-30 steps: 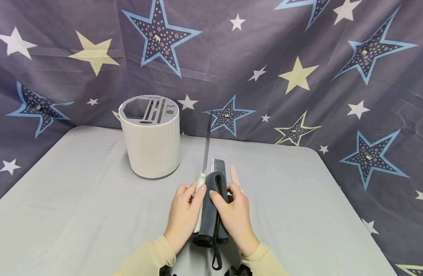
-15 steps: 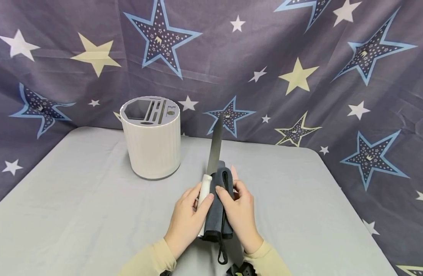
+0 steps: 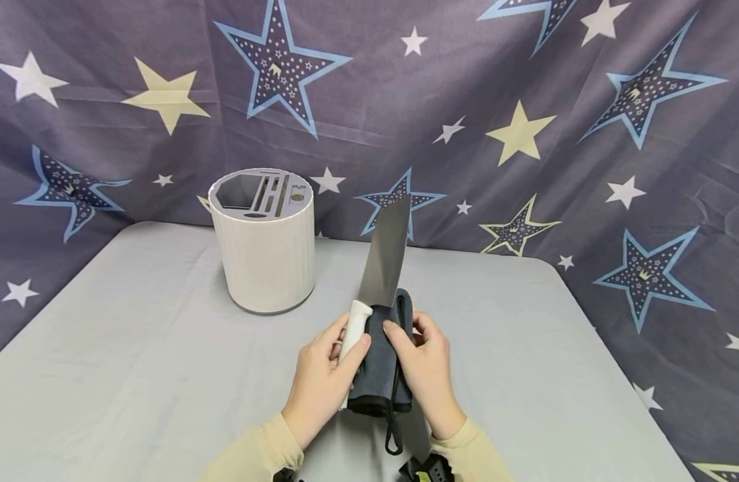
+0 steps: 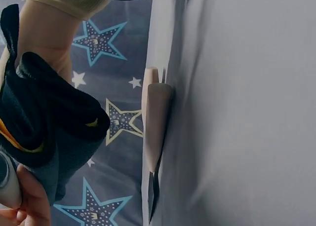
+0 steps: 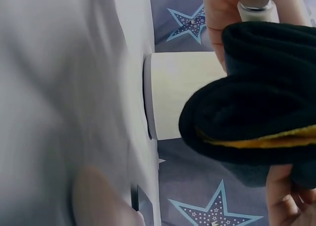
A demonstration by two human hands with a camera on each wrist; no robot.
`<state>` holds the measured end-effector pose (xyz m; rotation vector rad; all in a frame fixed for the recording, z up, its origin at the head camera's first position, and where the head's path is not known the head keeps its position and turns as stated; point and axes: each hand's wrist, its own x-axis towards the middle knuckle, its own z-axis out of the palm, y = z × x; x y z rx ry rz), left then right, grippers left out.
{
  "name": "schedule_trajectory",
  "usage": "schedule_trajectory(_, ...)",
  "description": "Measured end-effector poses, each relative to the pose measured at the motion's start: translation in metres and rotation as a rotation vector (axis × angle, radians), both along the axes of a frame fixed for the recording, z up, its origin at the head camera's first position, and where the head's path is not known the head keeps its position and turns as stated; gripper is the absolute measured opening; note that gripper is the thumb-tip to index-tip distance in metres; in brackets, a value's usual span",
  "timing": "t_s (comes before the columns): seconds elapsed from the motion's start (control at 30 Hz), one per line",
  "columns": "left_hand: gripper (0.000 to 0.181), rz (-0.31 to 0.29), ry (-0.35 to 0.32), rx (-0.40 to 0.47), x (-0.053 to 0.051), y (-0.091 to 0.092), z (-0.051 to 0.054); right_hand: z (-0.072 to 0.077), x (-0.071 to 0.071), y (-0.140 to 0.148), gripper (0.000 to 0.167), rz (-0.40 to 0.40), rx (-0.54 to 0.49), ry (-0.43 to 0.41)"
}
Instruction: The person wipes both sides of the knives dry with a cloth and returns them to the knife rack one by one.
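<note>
White-handled, the knife (image 3: pixel 378 281) sits in the left hand's (image 3: pixel 324 375) grasping fingers, blade toward one o'clock; at its three o'clock the right hand (image 3: pixel 428 368) pinches a folded dark cloth (image 3: pixel 378 358). A slotted holder (image 3: pixel 267 264) stands at the hands' ten-thirty.

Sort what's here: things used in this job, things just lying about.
In use, apparently:
white-handled knife in the left hand
dark cloth in the right hand

Seemingly just there:
white holder, untouched
pale-handled knife on the table

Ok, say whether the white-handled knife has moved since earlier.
Yes: in the head view, the knife has swung right across the blue-edged star behind it.
</note>
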<state>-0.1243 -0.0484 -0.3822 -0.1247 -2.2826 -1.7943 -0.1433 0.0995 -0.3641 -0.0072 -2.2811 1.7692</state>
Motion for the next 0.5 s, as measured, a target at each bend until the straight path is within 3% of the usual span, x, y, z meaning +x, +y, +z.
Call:
schedule_trajectory(0.17,0.050,-0.032,-0.014,0.094,0.000,-0.002,0.004,0.001,-0.002,0.003,0.019,-0.025,0.005,-0.003)
schedule_trajectory(0.5,0.052,-0.051,0.018,0.127,-0.003,-0.009,0.015,0.000,-0.004,0.008,0.019,-0.034,-0.012,-0.021)
